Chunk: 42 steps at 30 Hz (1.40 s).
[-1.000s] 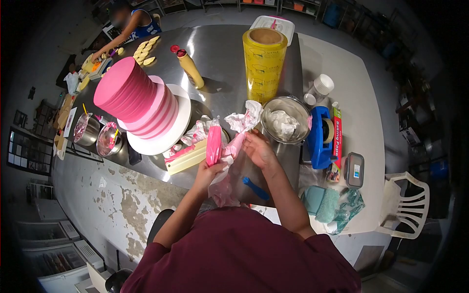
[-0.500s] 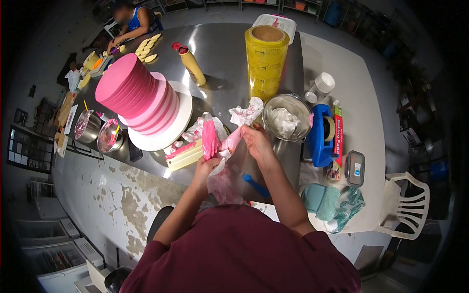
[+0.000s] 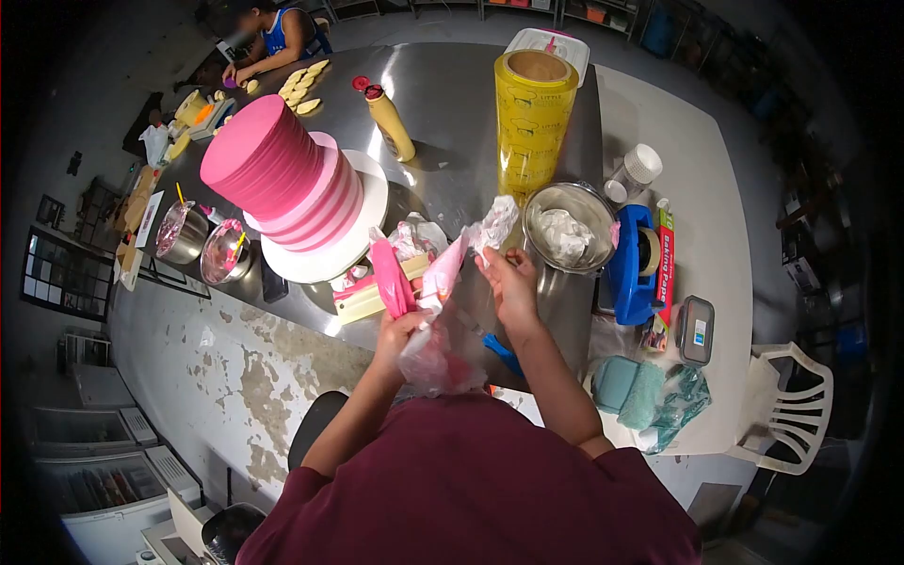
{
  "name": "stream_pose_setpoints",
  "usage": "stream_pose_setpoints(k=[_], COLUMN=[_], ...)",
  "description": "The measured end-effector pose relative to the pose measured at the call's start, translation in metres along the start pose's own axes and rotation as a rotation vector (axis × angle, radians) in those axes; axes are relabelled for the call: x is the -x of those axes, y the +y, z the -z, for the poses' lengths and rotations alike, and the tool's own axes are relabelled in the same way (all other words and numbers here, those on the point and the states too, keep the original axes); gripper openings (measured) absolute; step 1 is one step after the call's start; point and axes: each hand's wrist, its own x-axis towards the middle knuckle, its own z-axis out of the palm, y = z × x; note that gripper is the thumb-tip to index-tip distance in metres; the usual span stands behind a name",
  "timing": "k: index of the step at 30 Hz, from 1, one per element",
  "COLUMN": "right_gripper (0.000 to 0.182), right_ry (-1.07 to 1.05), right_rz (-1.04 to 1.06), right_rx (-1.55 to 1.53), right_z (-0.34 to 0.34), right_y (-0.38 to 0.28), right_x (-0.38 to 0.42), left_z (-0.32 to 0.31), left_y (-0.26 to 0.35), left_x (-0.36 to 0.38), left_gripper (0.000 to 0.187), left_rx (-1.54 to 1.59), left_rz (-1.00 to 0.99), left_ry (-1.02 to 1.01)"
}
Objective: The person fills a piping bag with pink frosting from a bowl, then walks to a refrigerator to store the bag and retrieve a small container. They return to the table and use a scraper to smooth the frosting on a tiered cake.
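My left hand (image 3: 399,341) is closed around piping bags: a bright pink piping bag (image 3: 390,278) and a paler pink piping bag (image 3: 441,276) whose tip points away from me. Clear, pink-smeared plastic hangs below that hand. A crumpled white paper towel (image 3: 493,226) is at the pale bag's tip, and my right hand (image 3: 511,284) pinches its lower edge with curled fingers. Just beyond my left hand lies a cream-coloured scraper (image 3: 369,299) smeared with pink, beside crumpled tissue. To the left, a tall pink striped cake (image 3: 303,193) stands on a white board (image 3: 377,202).
A steel bowl (image 3: 591,200) with crumpled tissue sits right of my hands, near a yellow wrap roll (image 3: 533,132) and blue tape dispenser (image 3: 625,273). A yellow bottle (image 3: 392,129) stands behind. Mixing bowls (image 3: 226,252) are left. Another person (image 3: 282,38) works at the far end.
The view has shifted, so the table's things appear further right. My hands have drawn slightly closer to my body, and the pale bag and paper towel are still between them.
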Motion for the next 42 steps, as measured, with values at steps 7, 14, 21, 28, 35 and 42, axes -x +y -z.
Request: stream_pose_setpoints(k=[7, 14, 21, 28, 35, 42], right_gripper=[0.016, 0.015, 0.019, 0.019, 0.014, 0.009], right_ry=[0.098, 0.095, 0.018, 0.033, -0.181, -0.452], right_rz=[-0.183, -0.172, -0.005, -0.001, 0.313, 0.901], right_rx=[-0.057, 0.006, 0.134, 0.103, 0.691, 1.617], right_z=[0.003, 0.003, -0.006, -0.012, 0.018, -0.015], right_y=[-0.005, -0.022, -0.023, -0.035, -0.009, 0.011], right_x=[0.039, 0.055, 0.061, 0.056, 0.002, -0.041], left_z=[-0.036, -0.032, -0.047, -0.038, 0.014, 0.06], left_y=[-0.017, -0.024, -0.012, -0.011, -0.005, -0.013], left_x=[0.006, 0.005, 0.017, 0.025, 0.049, 0.09], left_gripper=[0.04, 0.032, 0.038, 0.042, 0.032, 0.041], left_rx=[-0.369, -0.91, -1.111, -1.13, -1.085, -0.812], left_rz=[-0.312, -0.601, -0.811, -0.86, -0.945, -0.877], left_ry=[-0.035, 0.007, 0.012, 0.067, 0.129, 0.399])
